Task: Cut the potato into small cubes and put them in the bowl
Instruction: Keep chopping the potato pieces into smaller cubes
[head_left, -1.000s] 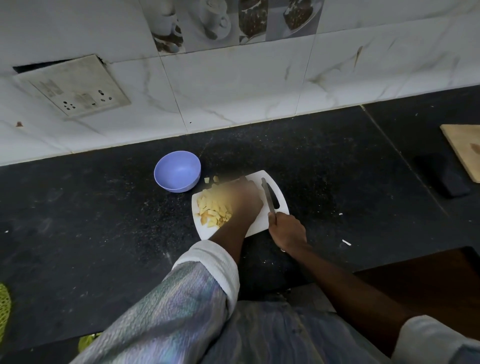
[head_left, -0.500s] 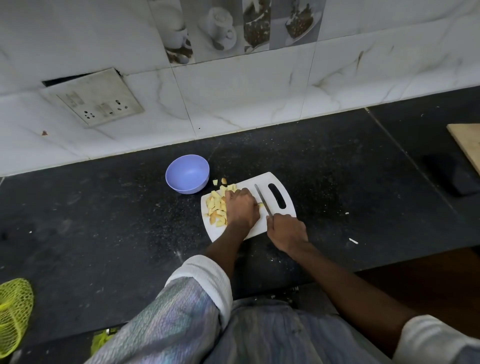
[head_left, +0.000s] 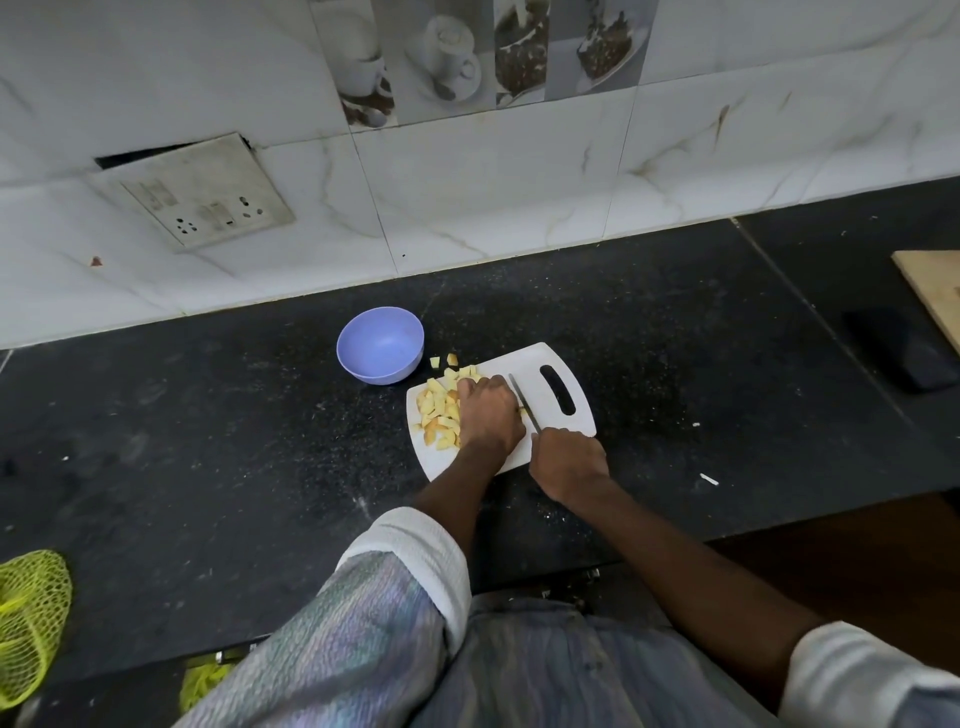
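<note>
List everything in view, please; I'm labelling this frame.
bowl: one, lilac, on the counter left of the board.
cutting board: one, white, mid-counter.
potato cubes: many, yellow, on the board's left; two off it.
knife: one, on the board.
counter: one, black.
socket plate: one, off-white, on the wall.
mesh bag: one, yellow-green, bottom left.
wooden board: one, right edge.
left hand: on the potato.
right hand: grip on the knife.

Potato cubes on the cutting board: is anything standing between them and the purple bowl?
Nothing visible does. The potato cubes lie on the board's left side, the bowl is just beyond that corner, and only bare counter with two stray cubes lies between.
</note>
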